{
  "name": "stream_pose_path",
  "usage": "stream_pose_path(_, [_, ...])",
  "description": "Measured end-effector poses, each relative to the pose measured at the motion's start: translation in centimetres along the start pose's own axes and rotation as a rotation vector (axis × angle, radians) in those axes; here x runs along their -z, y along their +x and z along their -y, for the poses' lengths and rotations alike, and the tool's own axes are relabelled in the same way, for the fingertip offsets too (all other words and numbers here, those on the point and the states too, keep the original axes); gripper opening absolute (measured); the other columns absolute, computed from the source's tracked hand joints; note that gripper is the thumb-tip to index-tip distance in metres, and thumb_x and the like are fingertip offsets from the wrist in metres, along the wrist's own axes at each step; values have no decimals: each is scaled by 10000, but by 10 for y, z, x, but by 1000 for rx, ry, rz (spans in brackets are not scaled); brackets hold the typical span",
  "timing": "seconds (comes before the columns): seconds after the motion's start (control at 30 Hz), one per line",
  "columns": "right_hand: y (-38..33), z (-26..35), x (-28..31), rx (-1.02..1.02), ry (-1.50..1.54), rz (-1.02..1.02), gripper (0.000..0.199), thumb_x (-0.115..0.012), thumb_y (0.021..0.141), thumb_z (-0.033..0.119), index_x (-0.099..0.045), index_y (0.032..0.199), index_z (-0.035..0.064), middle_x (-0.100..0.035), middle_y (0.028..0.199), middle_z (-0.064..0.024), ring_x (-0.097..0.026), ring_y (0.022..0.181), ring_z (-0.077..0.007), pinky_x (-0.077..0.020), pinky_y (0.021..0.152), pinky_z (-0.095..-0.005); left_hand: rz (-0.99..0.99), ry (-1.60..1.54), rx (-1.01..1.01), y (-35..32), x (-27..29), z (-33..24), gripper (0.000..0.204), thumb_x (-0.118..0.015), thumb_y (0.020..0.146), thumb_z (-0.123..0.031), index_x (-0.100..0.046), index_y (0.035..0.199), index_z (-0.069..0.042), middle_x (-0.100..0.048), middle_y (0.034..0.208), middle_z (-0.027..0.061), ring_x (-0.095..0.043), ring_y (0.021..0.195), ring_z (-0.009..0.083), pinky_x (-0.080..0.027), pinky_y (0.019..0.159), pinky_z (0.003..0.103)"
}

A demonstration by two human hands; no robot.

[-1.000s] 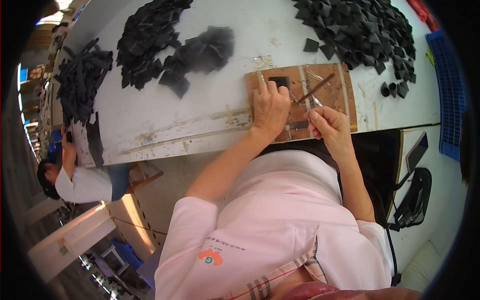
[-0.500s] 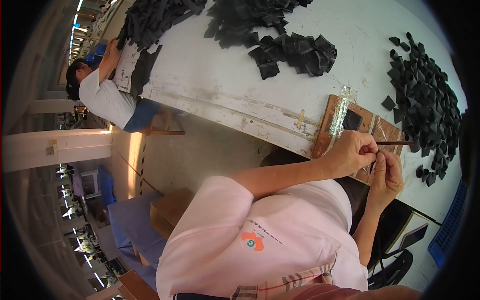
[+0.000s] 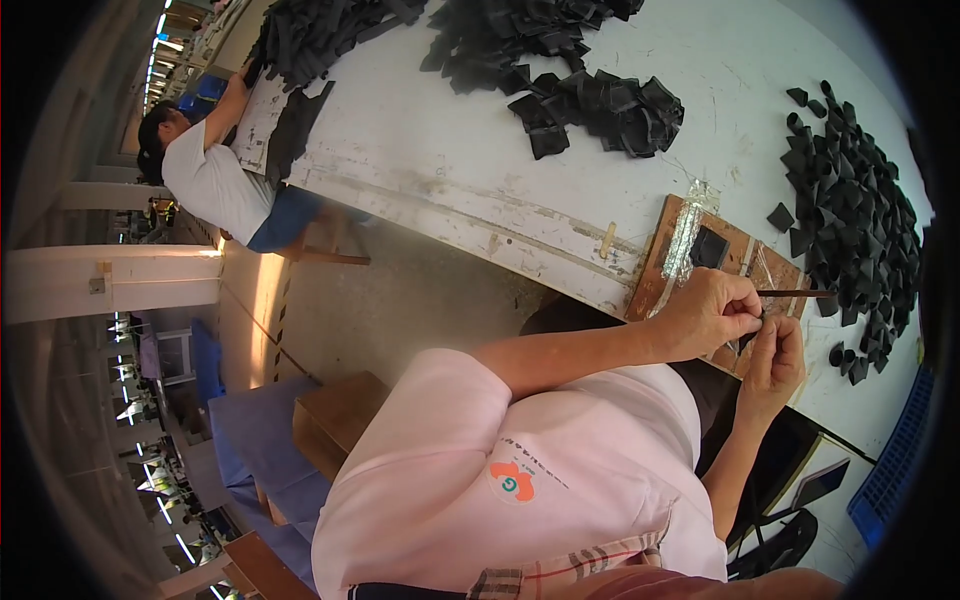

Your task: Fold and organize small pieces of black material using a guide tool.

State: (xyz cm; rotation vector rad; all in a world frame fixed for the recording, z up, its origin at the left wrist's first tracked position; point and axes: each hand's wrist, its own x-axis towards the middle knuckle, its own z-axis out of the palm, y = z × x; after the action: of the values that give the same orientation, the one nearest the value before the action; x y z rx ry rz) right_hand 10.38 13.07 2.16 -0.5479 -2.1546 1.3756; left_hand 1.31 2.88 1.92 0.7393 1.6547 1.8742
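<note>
Above the brown wooden board (image 3: 655,262) at the table's front edge, my two hands meet. My left hand (image 3: 708,315) is closed, with a thin dark stick (image 3: 798,293) jutting out of its fingers to the right. Just below it, my right hand (image 3: 776,362) is pinched shut at a small dark piece (image 3: 762,318), mostly hidden between the fingertips of both hands. Crumpled shiny clear tape (image 3: 684,238) covers a strip of the board. A flat black square piece (image 3: 709,247) lies beside the tape.
Right of the board spreads a heap of small folded black pieces (image 3: 850,200). Stacked black squares (image 3: 620,112) and dark strips (image 3: 310,40) lie farther back on the white table (image 3: 450,150). Another person (image 3: 215,185) works at the far left. A blue crate (image 3: 885,475) stands at right.
My hands stay together over the board, with small shifts of the fingers. The stick remains in my left hand. The whole view has shifted slightly.
</note>
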Motion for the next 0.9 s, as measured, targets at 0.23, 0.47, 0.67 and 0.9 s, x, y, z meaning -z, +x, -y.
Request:
stream_pose_path(0.23, [-2, 8, -2, -126, 179, 47, 105, -502, 856, 45, -488, 758, 10, -419, 683, 19, -362, 563, -30, -280, 480, -172, 19, -65, 45, 2, 5, -2, 62, -637, 722, -28, -587, 722, 8, -584, 614, 40, -508, 547, 54, -412, 497, 213])
stream_pose_path(0.47, [-1, 5, 0, 70, -35, 54, 94, -502, 840, 23, -473, 756, -6, -417, 677, -8, -358, 551, -61, -280, 478, -194, 24, 115, -73, 0, 6, 1, 60, -625, 722, -30, -581, 725, 11, -581, 611, 50, -516, 540, 65, -415, 491, 215])
stream_pose_path(0.67, [1, 5, 5, -1, -68, 56, 143, -455, 855, 51, -430, 723, 4, -380, 648, -14, -342, 554, -88, -280, 487, -217, 36, 162, -44, 0, 6, 1, 57, -604, 714, -25, -561, 736, 5, -574, 603, 60, -515, 517, 68, -415, 477, 218])
stream_pose_path(0.9, [5, 11, 7, -87, 225, -39, 113, -559, 839, 107, -554, 835, -6, -479, 669, 13, -437, 577, -52, -355, 504, -172, -90, 16, 56, 1, -2, 0, 42, -600, 721, 17, -581, 758, 15, -568, 639, 31, -506, 524, 54, -418, 478, 190])
